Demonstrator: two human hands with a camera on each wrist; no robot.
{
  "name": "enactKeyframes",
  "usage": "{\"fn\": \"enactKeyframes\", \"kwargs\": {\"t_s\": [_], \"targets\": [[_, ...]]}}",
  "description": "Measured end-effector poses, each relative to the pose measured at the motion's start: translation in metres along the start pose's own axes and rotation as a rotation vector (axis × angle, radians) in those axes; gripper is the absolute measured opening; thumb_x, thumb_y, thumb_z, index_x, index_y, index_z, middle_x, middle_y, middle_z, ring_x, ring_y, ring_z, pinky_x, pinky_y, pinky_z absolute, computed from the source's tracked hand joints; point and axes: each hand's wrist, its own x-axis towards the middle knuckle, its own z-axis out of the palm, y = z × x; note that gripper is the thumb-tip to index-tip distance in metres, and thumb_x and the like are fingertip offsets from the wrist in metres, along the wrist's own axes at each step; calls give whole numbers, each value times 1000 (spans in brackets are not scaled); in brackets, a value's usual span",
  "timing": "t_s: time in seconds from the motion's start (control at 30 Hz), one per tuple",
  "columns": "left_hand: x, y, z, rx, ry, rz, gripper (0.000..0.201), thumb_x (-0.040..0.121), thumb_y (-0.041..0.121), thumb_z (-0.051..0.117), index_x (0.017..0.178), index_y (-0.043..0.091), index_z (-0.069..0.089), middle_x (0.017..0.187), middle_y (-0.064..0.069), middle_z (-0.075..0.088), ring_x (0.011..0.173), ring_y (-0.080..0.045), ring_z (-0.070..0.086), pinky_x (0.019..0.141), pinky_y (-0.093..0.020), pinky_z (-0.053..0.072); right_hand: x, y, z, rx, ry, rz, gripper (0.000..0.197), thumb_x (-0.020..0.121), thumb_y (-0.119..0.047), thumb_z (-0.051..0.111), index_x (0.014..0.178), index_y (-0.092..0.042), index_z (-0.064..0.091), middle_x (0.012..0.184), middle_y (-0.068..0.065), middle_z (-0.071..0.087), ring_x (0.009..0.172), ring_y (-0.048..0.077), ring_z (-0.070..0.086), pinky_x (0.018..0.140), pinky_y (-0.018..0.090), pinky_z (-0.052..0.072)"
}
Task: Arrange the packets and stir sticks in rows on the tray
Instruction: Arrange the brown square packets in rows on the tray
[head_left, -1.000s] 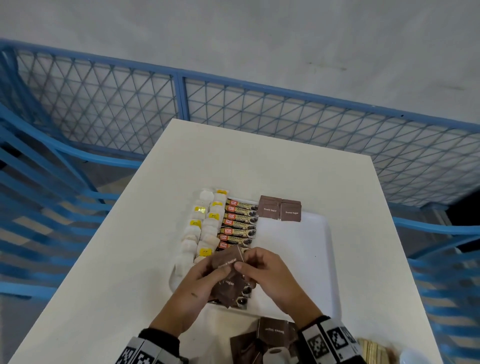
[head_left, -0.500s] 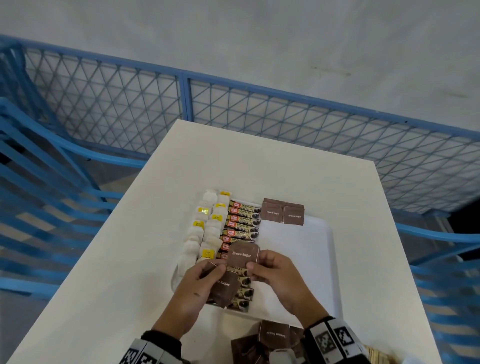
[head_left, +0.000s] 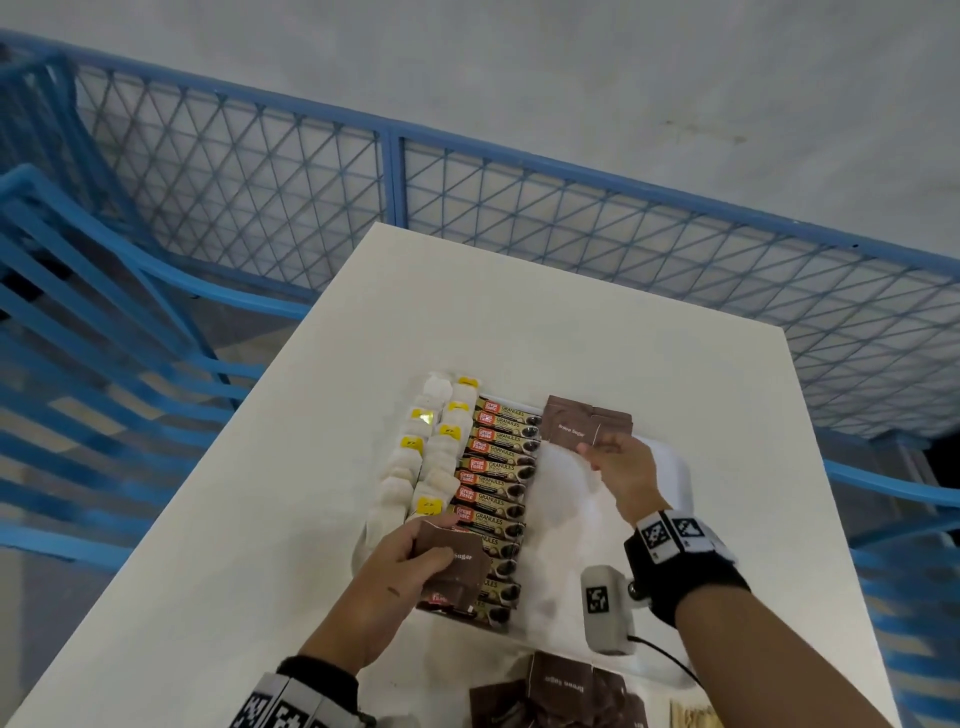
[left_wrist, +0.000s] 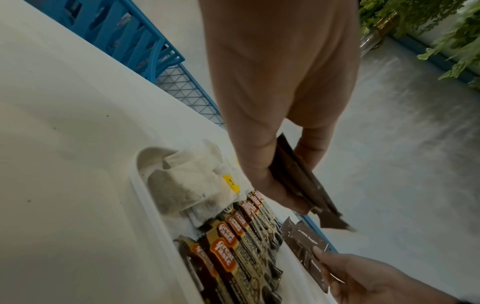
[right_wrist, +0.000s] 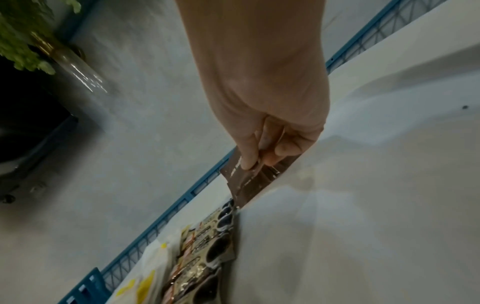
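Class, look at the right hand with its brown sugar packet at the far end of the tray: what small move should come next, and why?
Probably lower the packet and release it just below the brown packets already at the tray's far end. The right hand pinches it there, beside the coffee sticks, with bare tray nearer the person. The left hand holds more packets.

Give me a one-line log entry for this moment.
right hand: pinches brown sugar packet at far end of white plastic tray | left hand: holds spare brown packets over coffee stick row
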Motion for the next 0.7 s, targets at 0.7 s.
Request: {"fn": "enactKeyframes", "kwargs": {"t_s": [0.7], "targets": [[9, 1, -1, 20, 10, 83, 29, 85, 8, 61, 114, 10, 62, 104, -15, 70, 93, -27, 68, 68, -31, 55, 2, 4, 17, -142, 117, -92, 35, 77, -10, 73, 95, -10, 44, 80, 4, 56, 77, 20, 53, 56, 12, 34]]}}
